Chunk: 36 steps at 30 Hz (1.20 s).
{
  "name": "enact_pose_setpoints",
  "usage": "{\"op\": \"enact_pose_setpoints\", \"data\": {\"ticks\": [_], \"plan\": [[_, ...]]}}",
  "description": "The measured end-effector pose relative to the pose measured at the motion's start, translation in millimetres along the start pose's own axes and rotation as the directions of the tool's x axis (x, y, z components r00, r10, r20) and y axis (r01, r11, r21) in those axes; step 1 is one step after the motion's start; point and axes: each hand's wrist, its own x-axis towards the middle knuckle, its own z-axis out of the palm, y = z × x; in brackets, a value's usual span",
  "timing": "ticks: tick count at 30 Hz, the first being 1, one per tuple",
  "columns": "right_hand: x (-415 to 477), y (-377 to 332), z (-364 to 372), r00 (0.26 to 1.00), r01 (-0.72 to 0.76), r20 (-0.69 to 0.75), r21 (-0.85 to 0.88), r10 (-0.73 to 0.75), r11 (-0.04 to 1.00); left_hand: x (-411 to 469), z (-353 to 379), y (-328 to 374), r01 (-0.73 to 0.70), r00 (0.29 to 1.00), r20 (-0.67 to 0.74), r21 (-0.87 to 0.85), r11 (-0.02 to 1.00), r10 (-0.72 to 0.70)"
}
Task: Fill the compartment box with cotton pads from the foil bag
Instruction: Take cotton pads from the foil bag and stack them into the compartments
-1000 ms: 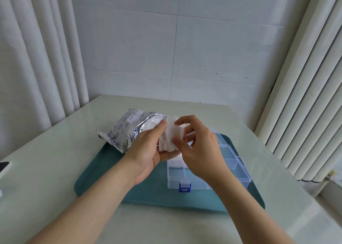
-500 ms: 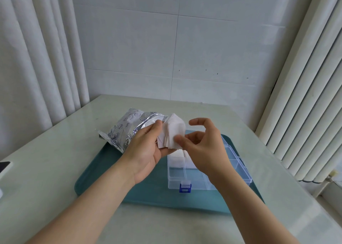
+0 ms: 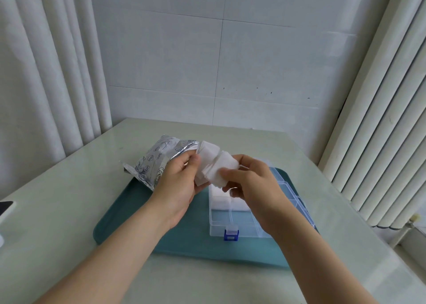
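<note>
Tabletop (image 3: pixel 69 211), pale green and glossy, carries a teal plastic tray (image 3: pixel 196 246). Over the tray's far left corner lies the crinkled silver foil bag (image 3: pixel 154 165), its open end by the left hand. Right of it on the tray sits the clear plastic compartment box (image 3: pixel 230 220). Its back left cell holds a layer of packed pads (image 3: pixel 219 198), while the front cells look bare.

Above the box, the left hand (image 3: pixel 177 181) has its grip closed on a fanned stack of white square cotton pads (image 3: pixel 216 165), thumb on top. The right hand (image 3: pixel 255 183) pinches the stack's other end between thumb and fingers. A small blue latch (image 3: pixel 231 233) marks the box's front edge.

The cotton pads are probably featherlight, soft and floppy, and they slide apart readily. A flat pinch across the whole stack, near its middle, should keep them square, whereas squeezing one edge would likely splay them.

How many pads are in hand I cannot tell. The right forearm (image 3: pixel 299 234) covers the box's right cells, the hands hide its far edge, and a dark object (image 3: pixel 5 208) at the left border is cut off.
</note>
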Motion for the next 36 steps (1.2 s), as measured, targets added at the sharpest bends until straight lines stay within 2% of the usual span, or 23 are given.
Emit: {"op": "enact_pose_setpoints", "data": {"ticks": [2, 5, 12, 17, 25, 29, 33, 36], "plan": [[-3, 1, 3, 0.999, 0.042, 0.024, -0.063, -0.041, 0.997, -1, 1, 0, 0.014, 1.0, 0.017, 0.018, 1.0, -0.014], [-3, 5, 6, 0.994, 0.099, -0.032, -0.117, -0.103, 0.988, -4, 4, 2, 0.077, 0.993, 0.089, -0.029, 0.997, -0.074], [0, 9, 6, 0.987, 0.129, -0.08, -0.09, -0.137, 0.988, -6, 7, 5, 0.147, 0.974, 0.183, -0.084, 0.986, -0.13], [0, 9, 5, 0.982, 0.157, -0.08, -0.141, -0.169, 0.977, -7, 7, 7, 0.175, 0.961, 0.237, -0.118, 0.978, -0.143], [0, 9, 7, 0.95, 0.217, -0.127, -0.379, -0.283, 0.899, -4, 5, 2, 0.103, 0.982, 0.159, -0.016, 0.995, -0.099], [-1, 7, 6, 0.965, 0.2, -0.104, -0.302, -0.241, 0.932, 0, 2, 0, 0.086, 0.99, 0.112, 0.014, 0.996, -0.087], [-1, 0, -2, 0.979, 0.168, -0.104, -0.076, -0.175, 0.983, -1, 0, 1, 0.078, 0.995, 0.062, -0.002, 0.997, -0.078], [-1, -2, -7, 0.982, 0.169, -0.078, -0.053, -0.173, 0.984, -2, -2, 1, 0.082, 0.995, 0.06, 0.017, 0.996, -0.083]]}}
